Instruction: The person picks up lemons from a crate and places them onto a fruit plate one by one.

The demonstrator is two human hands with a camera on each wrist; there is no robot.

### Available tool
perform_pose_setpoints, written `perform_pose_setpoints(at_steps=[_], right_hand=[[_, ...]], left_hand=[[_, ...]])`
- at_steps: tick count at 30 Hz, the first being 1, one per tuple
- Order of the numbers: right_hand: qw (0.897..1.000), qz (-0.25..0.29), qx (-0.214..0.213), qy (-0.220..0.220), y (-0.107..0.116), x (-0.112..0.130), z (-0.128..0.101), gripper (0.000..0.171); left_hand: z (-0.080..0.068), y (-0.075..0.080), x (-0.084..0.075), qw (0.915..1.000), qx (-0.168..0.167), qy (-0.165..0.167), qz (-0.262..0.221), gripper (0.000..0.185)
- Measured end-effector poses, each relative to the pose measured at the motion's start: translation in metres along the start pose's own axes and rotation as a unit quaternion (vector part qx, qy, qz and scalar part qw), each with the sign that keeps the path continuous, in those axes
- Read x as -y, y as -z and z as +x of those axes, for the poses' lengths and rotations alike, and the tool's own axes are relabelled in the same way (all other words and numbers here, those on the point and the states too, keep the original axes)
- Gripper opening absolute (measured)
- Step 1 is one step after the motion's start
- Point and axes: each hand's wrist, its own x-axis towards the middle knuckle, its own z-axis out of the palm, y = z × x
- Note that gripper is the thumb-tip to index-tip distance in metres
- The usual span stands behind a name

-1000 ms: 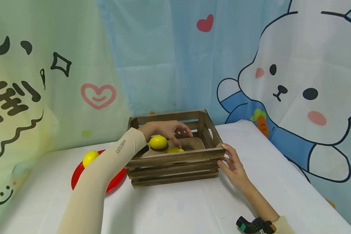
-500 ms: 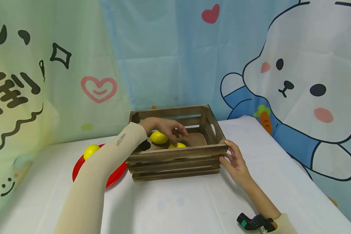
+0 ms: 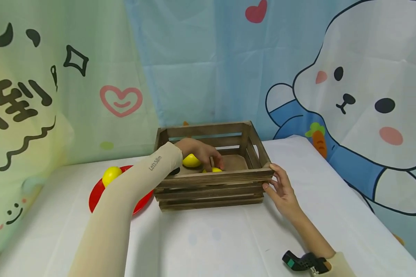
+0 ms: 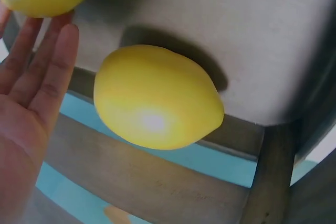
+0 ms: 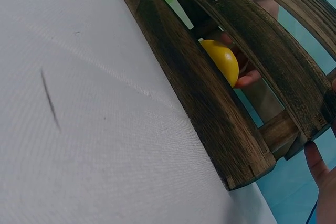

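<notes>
A brown slatted wooden crate [image 3: 214, 180] stands on the white-covered table. My left hand [image 3: 205, 152] reaches down inside it, fingers and thumb around a yellow lemon [image 3: 217, 169] near the front slats. Through the crate's gaps in the right wrist view, fingertips show against that lemon [image 5: 220, 61]. Another lemon [image 4: 157, 98] lies beside it on the crate floor, partly behind my left hand in the head view. At the crate's front right corner, my right hand [image 3: 284, 194] grips the rim, with fingers over the top and the thumb lower on the side.
A red plate [image 3: 96, 197] with a yellow lemon [image 3: 111, 176] on it sits left of the crate, partly covered by my left sleeve [image 3: 124, 204]. White cloth [image 3: 201, 242] covers the table. A printed curtain [image 3: 201, 77] hangs behind the crate.
My left hand has lowered and its fingers have closed around the front lemon. The right hand keeps its hold on the crate corner. The head view has shifted slightly.
</notes>
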Motion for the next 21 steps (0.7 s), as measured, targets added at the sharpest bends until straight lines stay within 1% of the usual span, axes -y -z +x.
perform_pose_setpoints(at_steps=[3, 6, 10, 12, 14, 18, 21], right_hand=[[1.000, -0.003, 0.001, 0.002, 0.000, 0.001, 0.000, 0.054], [1.000, -0.001, 0.003, 0.003, -0.001, 0.001, 0.000, 0.053], [1.000, 0.001, 0.001, 0.005, 0.000, 0.002, 0.001, 0.054], [1.000, 0.001, 0.001, 0.004, 0.001, 0.002, 0.001, 0.054], [1.000, 0.000, 0.002, 0.005, 0.001, 0.001, 0.001, 0.054], [1.000, -0.001, 0.005, 0.001, 0.002, 0.000, 0.000, 0.053], [1.000, 0.000, 0.005, -0.001, 0.001, 0.001, 0.000, 0.053]], left_hand=[[0.003, -0.002, -0.002, 0.9996, 0.009, 0.028, 0.005, 0.044], [0.006, -0.005, -0.005, 0.9986, 0.015, 0.050, -0.001, 0.047], [0.011, -0.007, -0.007, 0.9973, 0.019, 0.071, 0.010, 0.053], [0.013, -0.007, -0.008, 0.9963, 0.019, 0.078, 0.028, 0.055], [0.013, -0.006, -0.009, 0.9956, 0.016, 0.077, 0.050, 0.055], [0.008, -0.002, -0.009, 0.9957, -0.008, 0.055, 0.075, 0.052], [0.003, 0.002, -0.006, 0.9971, -0.038, 0.024, 0.062, 0.056]])
